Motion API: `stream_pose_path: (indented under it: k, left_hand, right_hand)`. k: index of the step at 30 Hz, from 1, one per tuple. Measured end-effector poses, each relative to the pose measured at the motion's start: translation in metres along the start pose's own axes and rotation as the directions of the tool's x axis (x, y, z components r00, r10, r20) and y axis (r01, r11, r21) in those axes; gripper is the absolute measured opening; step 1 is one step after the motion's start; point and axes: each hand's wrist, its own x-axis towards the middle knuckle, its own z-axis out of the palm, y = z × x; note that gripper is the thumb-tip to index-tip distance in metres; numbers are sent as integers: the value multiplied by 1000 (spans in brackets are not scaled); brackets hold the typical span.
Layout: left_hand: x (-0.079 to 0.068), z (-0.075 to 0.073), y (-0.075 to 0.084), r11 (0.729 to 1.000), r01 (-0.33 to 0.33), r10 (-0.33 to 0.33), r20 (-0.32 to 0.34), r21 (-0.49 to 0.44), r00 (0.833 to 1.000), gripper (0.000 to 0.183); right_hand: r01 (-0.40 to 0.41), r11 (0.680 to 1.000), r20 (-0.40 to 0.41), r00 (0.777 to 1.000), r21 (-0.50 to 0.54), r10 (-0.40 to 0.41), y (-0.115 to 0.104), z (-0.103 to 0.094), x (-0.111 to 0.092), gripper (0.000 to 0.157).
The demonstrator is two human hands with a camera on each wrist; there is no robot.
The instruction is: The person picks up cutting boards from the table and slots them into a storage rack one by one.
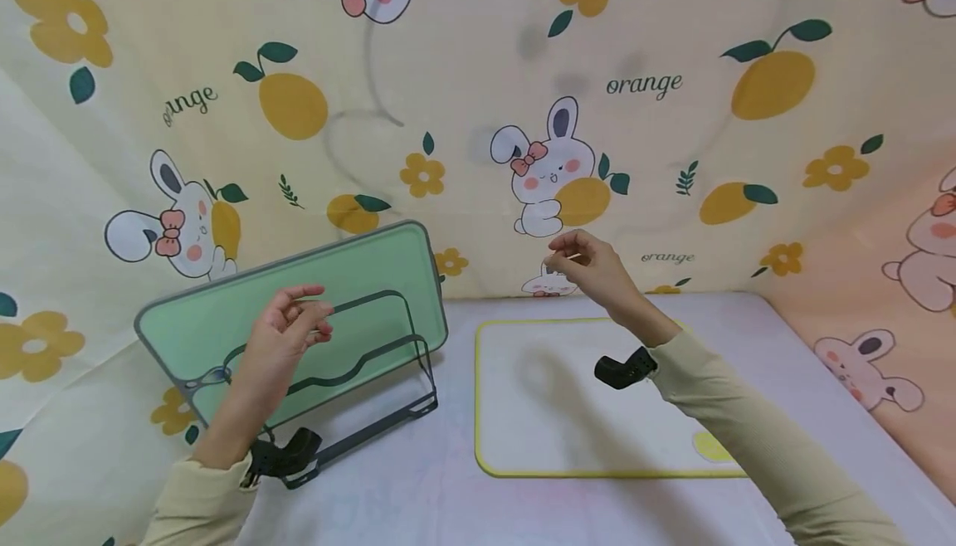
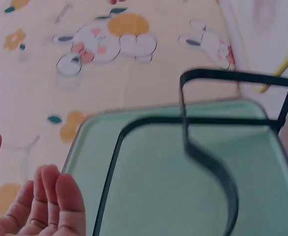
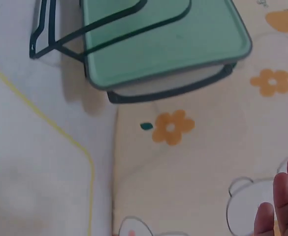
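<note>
My left hand (image 1: 270,355) is raised in front of a green cutting board (image 1: 373,264), its fingers loosely bent and nothing in them. That board leans tilted in a black wire rack (image 1: 373,434), whose bent bars cross its face. In the left wrist view the fingers (image 2: 71,201) overlap the board's edge, with the rack (image 2: 227,74) to their right. Over a white cutting board with a yellow rim (image 1: 530,438), lying flat, my right hand (image 1: 593,276) hovers with relaxed fingers and holds nothing. The right wrist view shows its fingertips (image 3: 282,196) at the lower right corner.
Black straps with cameras (image 1: 626,368) sit on both wrists. A patterned cloth (image 1: 478,56) with rabbits and oranges hangs behind and at the sides. The white tabletop (image 1: 403,496) runs between the rack and the white board.
</note>
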Motion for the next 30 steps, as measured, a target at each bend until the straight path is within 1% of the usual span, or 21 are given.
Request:
stream_pose_path:
  k: [3,7,13,17,20,24,26,30]
  left_hand:
    - [4,14,-2,1000,13,-14,35,17,999,41]
    - [10,29,-6,999,10,-13,77,40,997,43]
    - [20,49,-14,997,0,-8,108,78,994,41]
    - [25,66,-20,996,-1,-11,140,91,990,37]
    - [27,78,-24,997,10,-21,150,77,988,35]
    - [28,94,-30,998,-4,-5,159,60,987,33]
    - [29,102,-36,999,-6,-1,153,46,988,31]
    - [30,118,-50,999,15,-19,131,35,991,29]
  right_hand:
    - [-5,1000,-37,999,-21,4,3,-12,-8,32]
    - [-5,999,-80,997,-40,2,6,-28,-19,33]
    - [-34,995,-100,995,-99,24,11,-50,-39,35]
    - [-44,990,-119,992,-134,28,21,-65,-51,36]
    - [-61,990,-140,989,-131,42,32,-73,-59,35]
    - [-95,992,-162,983,-86,80,45,-85,-70,32]
    - [-108,992,-169,981,-66,96,52,-92,-76,29]
    - [-144,986,-201,971,-78,126,67,-105,-86,28]
